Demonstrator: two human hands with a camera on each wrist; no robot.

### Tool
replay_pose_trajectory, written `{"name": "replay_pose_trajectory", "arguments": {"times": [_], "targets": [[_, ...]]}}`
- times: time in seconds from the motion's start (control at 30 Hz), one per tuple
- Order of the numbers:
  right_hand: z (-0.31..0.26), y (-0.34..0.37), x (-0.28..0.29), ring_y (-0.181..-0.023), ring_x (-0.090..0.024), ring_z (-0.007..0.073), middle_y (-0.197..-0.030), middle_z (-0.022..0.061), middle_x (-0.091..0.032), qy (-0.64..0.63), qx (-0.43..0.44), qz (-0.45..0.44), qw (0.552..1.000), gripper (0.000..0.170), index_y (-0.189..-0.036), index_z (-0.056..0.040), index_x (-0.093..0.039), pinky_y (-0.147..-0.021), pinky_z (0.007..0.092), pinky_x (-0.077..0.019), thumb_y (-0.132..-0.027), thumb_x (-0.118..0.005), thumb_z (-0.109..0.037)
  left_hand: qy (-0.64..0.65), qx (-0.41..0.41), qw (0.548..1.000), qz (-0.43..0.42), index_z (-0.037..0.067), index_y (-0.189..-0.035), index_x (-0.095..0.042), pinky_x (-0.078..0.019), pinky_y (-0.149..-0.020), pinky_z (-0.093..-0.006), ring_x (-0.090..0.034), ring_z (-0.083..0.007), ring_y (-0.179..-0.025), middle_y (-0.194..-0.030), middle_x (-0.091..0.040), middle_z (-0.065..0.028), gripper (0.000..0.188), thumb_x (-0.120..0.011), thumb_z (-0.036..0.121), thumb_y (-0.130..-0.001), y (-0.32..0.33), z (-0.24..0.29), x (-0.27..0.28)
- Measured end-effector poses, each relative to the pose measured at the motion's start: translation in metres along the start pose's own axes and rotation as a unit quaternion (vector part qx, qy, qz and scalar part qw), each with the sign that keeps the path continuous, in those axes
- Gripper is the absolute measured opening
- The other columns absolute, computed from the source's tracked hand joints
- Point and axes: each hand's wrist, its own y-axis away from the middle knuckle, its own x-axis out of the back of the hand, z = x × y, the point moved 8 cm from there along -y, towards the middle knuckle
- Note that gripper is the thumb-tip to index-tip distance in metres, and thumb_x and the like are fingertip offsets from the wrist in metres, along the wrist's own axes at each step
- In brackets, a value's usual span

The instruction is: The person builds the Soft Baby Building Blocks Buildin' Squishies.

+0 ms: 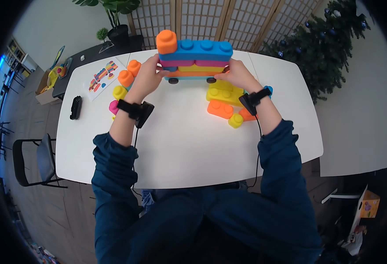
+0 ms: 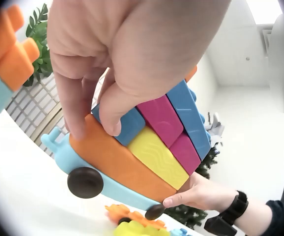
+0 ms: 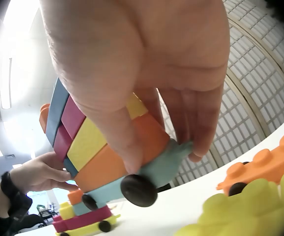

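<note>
A stack of toy building blocks (image 1: pixel 195 50) on a light blue wheeled base (image 2: pixel 107 182) stands upright between both hands at the table's far side. Above the base come an orange block (image 2: pixel 112 152), a yellow block (image 2: pixel 159 155) beside a small blue one, then magenta blocks and a long blue block (image 1: pixel 198 49). A small orange block (image 1: pixel 166 42) tops the left end. My left hand (image 1: pixel 146 79) grips the left end, its thumb on the small blue block. At the right end, my right hand (image 1: pixel 239 75) holds the orange layer and base between thumb and fingers.
Yellow blocks (image 1: pixel 223 93), orange blocks (image 1: pixel 220 109) and a small yellow block (image 1: pixel 235 120) lie near my right forearm. Left of my left hand stands a row of coloured blocks (image 1: pixel 125 78). A picture sheet (image 1: pixel 100 79) and a black object (image 1: pixel 75 108) lie on the white table (image 1: pixel 176 154).
</note>
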Motion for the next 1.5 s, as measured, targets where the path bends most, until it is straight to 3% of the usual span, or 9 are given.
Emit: {"name": "replay_pose_trajectory", "arguments": {"times": [0.23,0.33,0.63,0.83,0.9,0.93,1.03,1.13,1.5], "targets": [[0.033,-0.054,-0.038,-0.099,-0.073,0.0311,-0.108,0.0195,-0.075,-0.049,-0.009,-0.057,0.997,0.052,-0.12,0.0005,-0.067,-0.09,0.0376,-0.0569,-0.074,-0.085,-0.017,-0.032,0.082,0.996,0.004,-0.001,-0.124,-0.06,-0.0556,-0.089,-0.0389,-0.07,-0.0283,-0.097,-0.111,-0.071,-0.0172,0.04,-0.073,-0.002,-0.086,-0.03,-0.048,-0.01],[0.033,-0.062,-0.046,-0.091,-0.074,0.0251,-0.104,0.0171,-0.076,-0.013,0.006,-0.062,0.998,0.048,-0.116,0.0034,-0.068,-0.08,0.0331,-0.0586,-0.075,-0.086,-0.014,-0.05,0.11,0.993,0.008,-0.001,-0.123,-0.061,-0.0561,-0.088,-0.0393,-0.072,-0.0295,-0.096,-0.112,-0.072,-0.0182,0.038,-0.073,-0.002,-0.086,-0.031,-0.067,-0.016],[0.06,-0.065,-0.056,-0.096,-0.073,0.0318,-0.103,0.0172,-0.076,0.027,-0.024,-0.077,0.996,0.051,-0.109,-0.0013,-0.072,-0.089,0.0372,-0.0571,-0.065,-0.09,-0.021,-0.066,0.142,0.987,-0.035,0.001,-0.133,-0.059,-0.0564,-0.09,-0.0357,-0.071,-0.0233,-0.098,-0.117,-0.07,-0.0145,0.046,-0.072,-0.001,-0.09,-0.023,-0.08,-0.033],[0.059,-0.059,-0.051,-0.095,-0.072,0.0264,-0.105,0.0163,-0.075,0.006,-0.035,-0.099,0.994,0.05,-0.114,0.0045,-0.069,-0.086,0.0336,-0.0561,-0.071,-0.089,-0.012,-0.059,-0.086,0.976,0.192,0.003,-0.138,-0.057,-0.0551,-0.091,-0.0411,-0.065,-0.0318,-0.111,-0.128,-0.063,-0.0193,0.055,-0.076,0.004,-0.086,0.017,0.004,0.029],[0.06,-0.057,-0.051,-0.096,-0.072,0.0265,-0.105,0.0163,-0.075,-0.018,-0.039,-0.094,0.995,0.05,-0.114,0.0044,-0.069,-0.087,0.0334,-0.0559,-0.071,-0.089,-0.011,-0.3,-0.121,0.902,0.287,0.007,-0.142,-0.055,-0.0517,-0.096,-0.0453,-0.059,-0.0351,-0.121,-0.134,-0.06,-0.0171,0.06,-0.079,0.013,-0.087,0.039,0.016,0.058],[0.061,-0.057,-0.052,-0.096,-0.072,0.0265,-0.105,0.0163,-0.075,-0.019,-0.04,-0.097,0.994,0.05,-0.114,0.0044,-0.069,-0.087,0.0334,-0.0559,-0.071,-0.089,-0.011,-0.301,-0.119,0.902,0.286,0.007,-0.142,-0.055,-0.0517,-0.096,-0.0453,-0.059,-0.0351,-0.121,-0.134,-0.06,-0.0171,0.06,-0.079,0.013,-0.087,0.043,0.008,0.063],[0.067,-0.061,-0.054,-0.097,-0.072,0.0268,-0.106,0.0163,-0.075,-0.001,-0.047,-0.102,0.994,0.049,-0.114,0.0042,-0.069,-0.087,0.0335,-0.0558,-0.071,-0.089,-0.011,-0.26,0.113,0.94,0.188,0.011,-0.148,-0.046,-0.0473,-0.101,-0.0476,-0.057,-0.0384,-0.121,-0.134,-0.059,-0.015,0.067,-0.076,0.02,-0.089,0.046,-0.061,0.062],[0.068,-0.062,-0.054,-0.095,-0.073,0.0319,-0.104,0.0183,-0.076,-0.005,-0.01,-0.081,0.997,0.051,-0.111,0.0005,-0.071,-0.088,0.0375,-0.0566,-0.068,-0.09,-0.021,-0.252,0.009,0.952,0.176,0.012,-0.144,-0.049,-0.0481,-0.1,-0.0472,-0.058,-0.0378,-0.119,-0.131,-0.06,-0.0154,0.058,-0.072,0.014,-0.091,0.04,-0.06,0.056],[0.067,-0.06,-0.054,-0.098,-0.073,0.0312,-0.104,0.0171,-0.076,0.032,-0.031,-0.093,0.995,0.051,-0.112,-0.0002,-0.071,-0.09,0.0371,-0.0568,-0.069,-0.089,-0.023,-0.181,-0.025,0.974,0.13,0.013,-0.139,-0.052,-0.0498,-0.098,-0.0454,-0.059,-0.0359,-0.116,-0.131,-0.06,-0.0128,0.053,-0.064,-0.003,-0.09,0.033,-0.049,0.038]]}}
